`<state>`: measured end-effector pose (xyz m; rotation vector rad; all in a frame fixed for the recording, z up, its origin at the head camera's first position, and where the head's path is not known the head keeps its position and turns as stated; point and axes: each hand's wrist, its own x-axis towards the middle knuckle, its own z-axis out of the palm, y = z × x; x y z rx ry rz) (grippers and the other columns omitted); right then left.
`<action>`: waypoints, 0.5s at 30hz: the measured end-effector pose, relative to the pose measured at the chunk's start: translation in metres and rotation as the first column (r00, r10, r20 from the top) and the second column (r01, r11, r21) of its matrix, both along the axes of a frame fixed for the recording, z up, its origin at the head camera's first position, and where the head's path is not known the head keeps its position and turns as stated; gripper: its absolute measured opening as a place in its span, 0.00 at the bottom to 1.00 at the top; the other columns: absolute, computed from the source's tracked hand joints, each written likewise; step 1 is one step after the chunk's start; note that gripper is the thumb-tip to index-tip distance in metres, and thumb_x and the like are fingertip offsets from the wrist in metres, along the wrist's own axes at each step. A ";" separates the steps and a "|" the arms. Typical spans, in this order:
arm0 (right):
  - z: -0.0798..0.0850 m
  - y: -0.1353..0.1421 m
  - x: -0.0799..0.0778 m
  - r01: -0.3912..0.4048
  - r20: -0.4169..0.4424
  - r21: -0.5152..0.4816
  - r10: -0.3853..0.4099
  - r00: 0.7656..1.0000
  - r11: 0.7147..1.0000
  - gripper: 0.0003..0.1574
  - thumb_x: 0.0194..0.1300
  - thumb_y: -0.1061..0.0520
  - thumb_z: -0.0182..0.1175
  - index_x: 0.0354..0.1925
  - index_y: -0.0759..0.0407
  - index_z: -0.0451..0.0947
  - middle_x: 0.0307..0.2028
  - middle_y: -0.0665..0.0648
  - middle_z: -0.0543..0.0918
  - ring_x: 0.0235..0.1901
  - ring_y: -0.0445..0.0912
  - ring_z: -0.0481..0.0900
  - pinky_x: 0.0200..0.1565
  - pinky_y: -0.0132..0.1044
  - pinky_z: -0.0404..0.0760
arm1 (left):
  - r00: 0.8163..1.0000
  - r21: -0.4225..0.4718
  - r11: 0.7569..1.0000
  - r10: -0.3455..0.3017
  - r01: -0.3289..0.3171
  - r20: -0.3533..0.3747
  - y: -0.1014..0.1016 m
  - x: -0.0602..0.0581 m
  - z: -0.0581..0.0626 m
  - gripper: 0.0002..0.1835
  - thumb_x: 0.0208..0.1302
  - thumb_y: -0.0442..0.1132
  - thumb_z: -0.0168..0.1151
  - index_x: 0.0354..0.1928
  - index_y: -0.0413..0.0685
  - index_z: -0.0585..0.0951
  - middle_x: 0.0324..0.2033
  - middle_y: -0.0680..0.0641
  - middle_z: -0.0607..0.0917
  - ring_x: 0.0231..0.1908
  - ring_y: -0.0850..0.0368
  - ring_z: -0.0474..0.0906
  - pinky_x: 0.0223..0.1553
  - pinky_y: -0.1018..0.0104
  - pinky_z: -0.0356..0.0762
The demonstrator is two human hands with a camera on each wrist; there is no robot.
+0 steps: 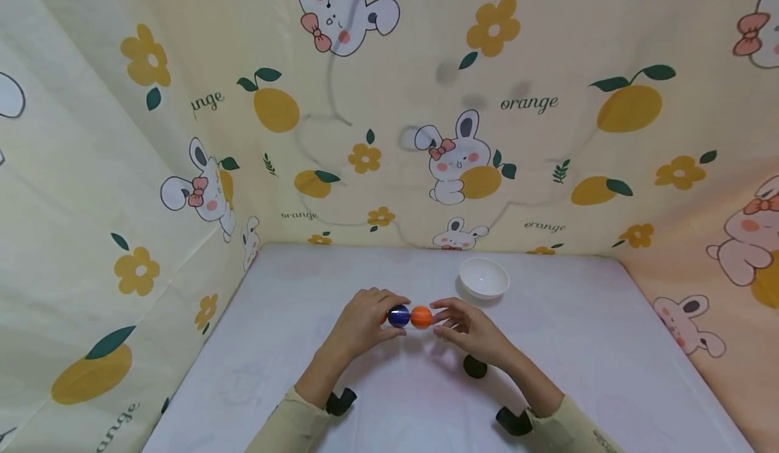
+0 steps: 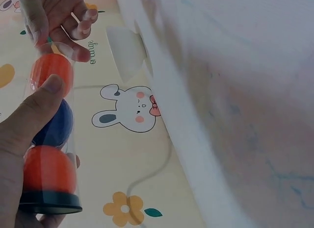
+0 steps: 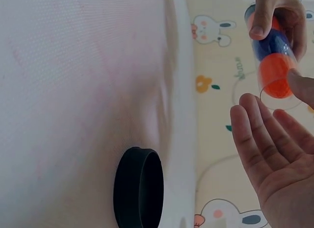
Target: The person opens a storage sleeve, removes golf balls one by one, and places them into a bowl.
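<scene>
A clear tube (image 2: 68,103) holds a row of balls: an orange ball (image 1: 421,317), a blue ball (image 1: 398,316) and another orange ball (image 2: 50,169) by the tube's black base (image 2: 51,202). My left hand (image 1: 365,318) grips this tube around its side, thumb across the blue and upper orange balls in the left wrist view. At the tube's uncapped end is my right hand (image 1: 471,331), fingers spread and loosely extended around the rim, thumb close to the end ball. A round black cap (image 3: 140,189) lies on the table under the right forearm.
A white bowl (image 1: 483,278) stands toward the back of the white table (image 1: 274,345), beyond my right hand. Printed cloth (image 1: 389,101) with rabbits and oranges hangs around the back and sides. Black wrist straps (image 1: 514,420) sit by the sleeves.
</scene>
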<state>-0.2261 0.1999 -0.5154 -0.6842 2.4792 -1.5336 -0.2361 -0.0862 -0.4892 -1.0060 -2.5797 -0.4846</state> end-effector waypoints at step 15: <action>0.001 0.000 0.000 0.008 -0.012 0.010 -0.008 1.000 1.000 0.33 0.74 0.51 0.71 0.71 0.58 0.75 0.53 0.56 0.89 0.46 0.47 0.87 0.47 0.35 0.86 | 0.999 -0.004 1.000 -0.019 0.019 -0.044 0.002 -0.001 0.002 0.31 0.56 0.52 0.85 0.61 0.58 0.86 0.52 0.54 0.89 0.48 0.56 0.86 0.53 0.58 0.86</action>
